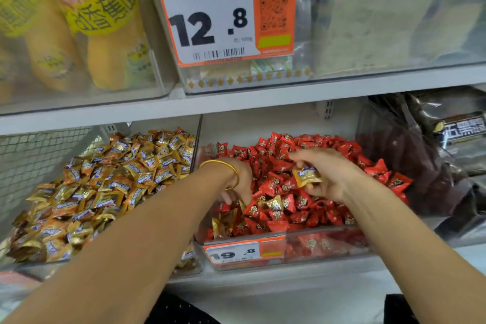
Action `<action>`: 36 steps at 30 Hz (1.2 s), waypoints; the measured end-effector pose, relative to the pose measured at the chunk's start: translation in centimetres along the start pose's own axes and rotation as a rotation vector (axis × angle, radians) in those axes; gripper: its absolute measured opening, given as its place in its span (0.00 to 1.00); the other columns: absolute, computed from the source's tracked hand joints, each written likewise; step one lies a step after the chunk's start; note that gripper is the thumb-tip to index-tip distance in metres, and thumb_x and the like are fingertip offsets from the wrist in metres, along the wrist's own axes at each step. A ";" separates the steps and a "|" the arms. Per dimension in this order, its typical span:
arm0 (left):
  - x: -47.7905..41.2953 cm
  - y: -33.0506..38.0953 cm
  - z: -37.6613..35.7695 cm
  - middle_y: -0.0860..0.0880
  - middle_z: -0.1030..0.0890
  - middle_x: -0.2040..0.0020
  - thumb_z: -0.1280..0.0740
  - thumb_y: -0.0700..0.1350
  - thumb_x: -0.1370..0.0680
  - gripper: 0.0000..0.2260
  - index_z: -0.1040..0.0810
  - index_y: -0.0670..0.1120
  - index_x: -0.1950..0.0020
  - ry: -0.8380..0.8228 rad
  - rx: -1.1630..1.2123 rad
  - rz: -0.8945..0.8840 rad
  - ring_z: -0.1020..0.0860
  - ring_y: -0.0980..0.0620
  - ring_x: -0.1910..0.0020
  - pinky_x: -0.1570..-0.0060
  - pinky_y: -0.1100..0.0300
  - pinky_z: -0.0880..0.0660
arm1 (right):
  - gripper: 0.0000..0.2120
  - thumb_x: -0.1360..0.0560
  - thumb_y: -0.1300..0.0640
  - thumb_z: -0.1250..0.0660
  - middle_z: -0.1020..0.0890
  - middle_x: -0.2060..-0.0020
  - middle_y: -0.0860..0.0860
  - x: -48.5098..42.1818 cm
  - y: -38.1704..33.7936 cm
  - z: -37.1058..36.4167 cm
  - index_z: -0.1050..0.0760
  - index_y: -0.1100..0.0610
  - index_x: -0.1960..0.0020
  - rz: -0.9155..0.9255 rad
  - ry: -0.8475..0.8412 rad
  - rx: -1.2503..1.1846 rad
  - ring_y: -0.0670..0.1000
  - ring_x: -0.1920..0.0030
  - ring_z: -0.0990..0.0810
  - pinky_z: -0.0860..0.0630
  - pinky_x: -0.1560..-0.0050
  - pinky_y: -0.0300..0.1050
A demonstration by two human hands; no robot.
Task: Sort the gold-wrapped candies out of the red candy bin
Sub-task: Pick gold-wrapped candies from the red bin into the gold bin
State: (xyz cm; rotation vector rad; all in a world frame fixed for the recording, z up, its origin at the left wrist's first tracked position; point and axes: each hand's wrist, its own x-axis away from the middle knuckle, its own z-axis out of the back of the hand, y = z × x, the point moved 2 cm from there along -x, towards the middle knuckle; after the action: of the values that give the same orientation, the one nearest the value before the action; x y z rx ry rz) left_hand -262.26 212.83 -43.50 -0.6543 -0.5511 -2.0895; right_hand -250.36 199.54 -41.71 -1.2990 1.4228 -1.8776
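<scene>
Fingers (299, 157) of your right hand (326, 173) pinch one gold-wrapped candy (307, 176), its blue-and-white label facing you, held just above the red candies (286, 200). Hand sits over the middle of the red candy bin (323, 250), palm turned left.

Fingers (226, 197) of your left hand (238, 184) point down into the near-left part of the same bin, tips buried among the wrappers. You cannot tell from here whether they grip anything. A gold bangle (223, 169) rings that wrist.

Stray gold pieces still in the red pile: one (272, 203) just right of your left fingertips, and a small cluster (223, 222) in the near-left corner against the bin's front wall.

An orange price label (244, 251) reading 19.8 is fixed to the front of the red bin. Directly left, touching side to side, a clear bin (189, 260) is heaped with matching gold candies (105, 187). Right of the red bin lie dark packets (410, 155).

Both bins stand on the lower shelf (263, 281). On the shelf above, a large orange tag (210, 16) reads 12.8, with yellow packages (100, 23) to its left.
</scene>
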 end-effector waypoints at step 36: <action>4.1 -0.3 1.1 0.48 0.29 0.65 0.34 0.41 0.25 0.03 0.25 0.45 0.58 0.008 0.064 -0.080 0.31 0.53 0.68 0.72 0.65 0.34 | 0.07 0.24 0.59 0.34 0.25 0.71 0.53 0.6 0.5 -3.3 0.24 0.59 0.60 0.009 -0.246 -0.170 0.43 0.82 0.36 0.44 0.84 0.30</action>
State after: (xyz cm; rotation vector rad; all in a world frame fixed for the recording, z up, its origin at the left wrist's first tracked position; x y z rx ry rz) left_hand -264.32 211.18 -40.12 -0.5954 -0.6461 -2.1386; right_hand -253.56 200.49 -42.04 -1.5413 1.4779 -1.5551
